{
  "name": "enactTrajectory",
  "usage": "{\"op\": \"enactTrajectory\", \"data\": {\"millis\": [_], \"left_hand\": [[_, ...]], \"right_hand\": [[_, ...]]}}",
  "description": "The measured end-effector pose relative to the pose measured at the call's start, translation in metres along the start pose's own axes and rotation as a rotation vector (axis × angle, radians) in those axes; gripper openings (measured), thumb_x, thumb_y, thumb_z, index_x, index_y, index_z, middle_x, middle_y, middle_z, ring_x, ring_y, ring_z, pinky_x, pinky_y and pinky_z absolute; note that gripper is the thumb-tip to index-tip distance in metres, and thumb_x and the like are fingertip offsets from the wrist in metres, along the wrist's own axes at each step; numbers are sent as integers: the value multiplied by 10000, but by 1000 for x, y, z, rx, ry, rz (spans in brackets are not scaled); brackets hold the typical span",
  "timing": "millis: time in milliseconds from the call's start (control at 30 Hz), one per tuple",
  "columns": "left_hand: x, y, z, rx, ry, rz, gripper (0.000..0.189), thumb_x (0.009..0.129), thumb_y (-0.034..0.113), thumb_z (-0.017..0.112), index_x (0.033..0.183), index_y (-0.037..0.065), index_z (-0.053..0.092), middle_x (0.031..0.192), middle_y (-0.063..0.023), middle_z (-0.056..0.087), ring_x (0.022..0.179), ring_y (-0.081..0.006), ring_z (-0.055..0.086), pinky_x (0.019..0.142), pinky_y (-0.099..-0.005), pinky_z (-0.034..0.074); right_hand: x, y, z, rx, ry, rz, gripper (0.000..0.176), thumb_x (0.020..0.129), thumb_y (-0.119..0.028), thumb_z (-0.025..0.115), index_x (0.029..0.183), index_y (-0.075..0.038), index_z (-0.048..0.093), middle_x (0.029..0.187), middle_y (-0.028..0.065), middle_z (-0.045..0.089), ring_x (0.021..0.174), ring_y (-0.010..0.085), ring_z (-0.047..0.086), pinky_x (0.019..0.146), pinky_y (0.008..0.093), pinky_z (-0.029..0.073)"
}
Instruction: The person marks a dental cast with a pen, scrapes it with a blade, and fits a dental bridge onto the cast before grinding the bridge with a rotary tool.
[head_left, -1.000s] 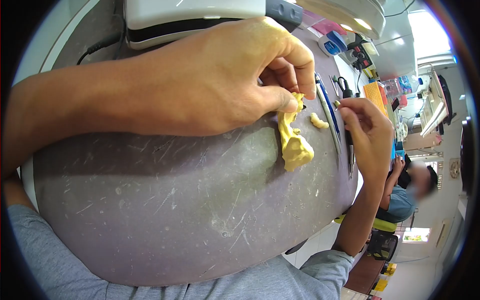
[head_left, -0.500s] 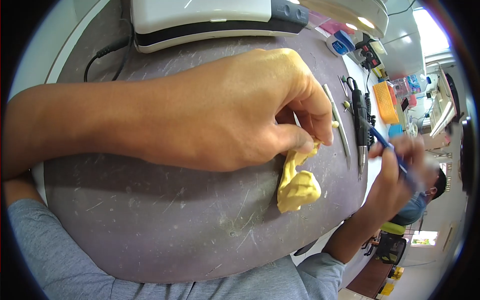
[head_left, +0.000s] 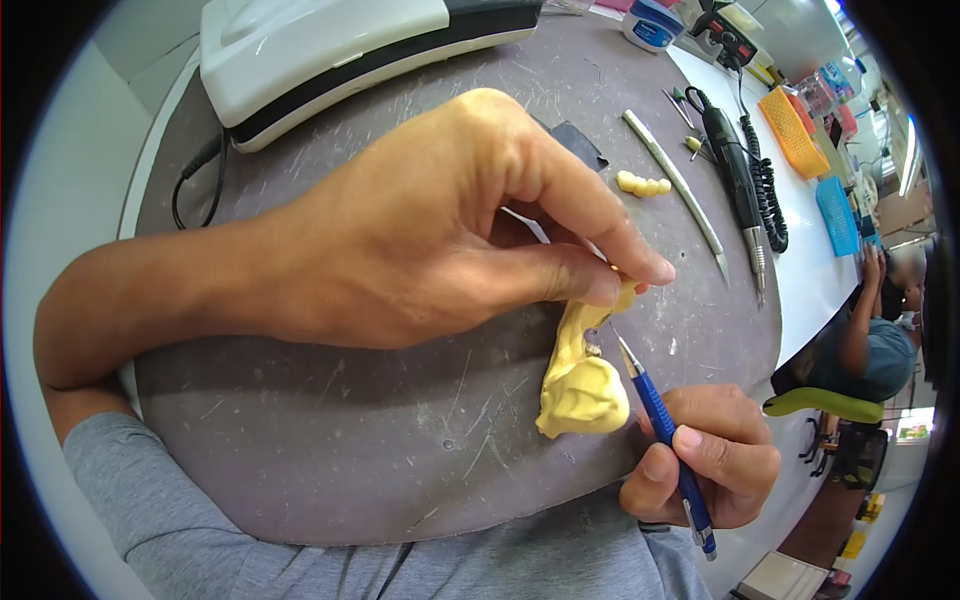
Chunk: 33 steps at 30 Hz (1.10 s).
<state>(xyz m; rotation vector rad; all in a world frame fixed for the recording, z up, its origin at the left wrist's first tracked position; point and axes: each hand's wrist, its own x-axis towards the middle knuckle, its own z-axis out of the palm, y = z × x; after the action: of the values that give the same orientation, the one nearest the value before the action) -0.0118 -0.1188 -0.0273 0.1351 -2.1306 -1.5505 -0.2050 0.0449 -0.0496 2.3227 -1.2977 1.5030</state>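
My left hand [head_left: 440,220] reaches in from the left, its thumb and fingers pinching the upper end of a yellow moulded piece [head_left: 585,395] above the grey mat [head_left: 400,440]. The piece has a thick rounded lower end and a narrower curved neck. In my right hand [head_left: 715,455], at the lower right, is a blue mechanical pencil [head_left: 655,410]. Its metal tip points up and left, close beside the neck of the yellow piece; whether it touches is unclear.
Right of my left hand lie a small row of tooth-shaped pieces [head_left: 642,185], a pale pointed stick [head_left: 680,195] and a black handpiece [head_left: 735,165]. A white and black machine [head_left: 340,60] stands at the top left. Baskets [head_left: 793,130] and a seated person [head_left: 875,335] are at the right.
My right hand has come down and left, bringing the pencil tip beside the yellow piece. The view has shifted, showing more of the tooth-shaped row. My left hand keeps its pinch.
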Motion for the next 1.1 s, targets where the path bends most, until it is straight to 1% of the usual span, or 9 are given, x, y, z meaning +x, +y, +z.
{"op": "enactTrajectory", "data": {"millis": [67,233,300,533,600,700,800,900,1100], "left_hand": [[0,-1,0,-42,7,21,254,874,-33,681,1123,-9,727,1088,-171,723,1009,-208,697,867,-294,568],[-1,2,1,0,9,8,263,880,-44,668,1133,-1,726,1087,-175,722,1016,-208,697,863,-293,571],[-1,1,0,19,7,19,266,881,-45,665,1135,2,726,1089,-176,721,1019,-210,697,861,-293,572],[-1,1,-1,41,-5,37,266,881,-37,668,1138,5,725,1091,-176,721,1030,-214,696,866,-292,571],[-1,1,-1,40,-3,34,265,881,-37,668,1136,3,725,1091,-176,721,1028,-214,697,866,-292,571],[-1,1,-1,30,-4,35,263,880,-37,669,1134,0,725,1088,-176,721,1024,-213,698,861,-290,571],[-1,1,-1,41,-3,33,264,879,-35,671,1135,-1,725,1082,-175,723,1015,-209,699,850,-286,568],[-2,1,-1,47,6,36,267,880,-33,671,1140,2,725,1074,-173,725,998,-201,700,839,-282,566],[-1,1,0,23,10,29,270,880,-35,669,1143,3,724,1069,-172,725,975,-191,701,830,-281,568]], "right_hand": [[0,2,1,12,3,-4,301,768,-58,802,971,-73,580,675,69,633,533,158,641,470,250,526],[1,1,0,26,-6,5,311,760,-62,819,966,-78,587,678,71,634,541,161,650,468,250,530],[0,2,-3,50,-89,-20,251,868,-80,714,1033,-28,532,750,123,643,587,149,597,523,233,473],[3,3,-4,65,-100,-29,256,859,-72,723,1028,-26,537,732,116,634,576,148,598,513,238,477],[4,4,-6,64,-134,-49,254,862,-76,722,1029,-27,537,731,113,634,578,149,600,514,239,478],[3,3,-4,70,-110,-31,254,861,-78,725,1027,-31,539,733,110,633,576,149,599,513,240,479],[5,2,-5,50,-137,-37,254,865,-84,724,1031,-33,538,739,114,636,580,148,601,514,241,480],[1,3,-4,48,-97,-24,253,868,-88,723,1033,-33,539,740,113,635,576,146,602,512,239,480],[3,3,-5,58,-120,-35,255,871,-97,727,1037,-33,544,735,110,631,577,147,607,516,235,485]]}}
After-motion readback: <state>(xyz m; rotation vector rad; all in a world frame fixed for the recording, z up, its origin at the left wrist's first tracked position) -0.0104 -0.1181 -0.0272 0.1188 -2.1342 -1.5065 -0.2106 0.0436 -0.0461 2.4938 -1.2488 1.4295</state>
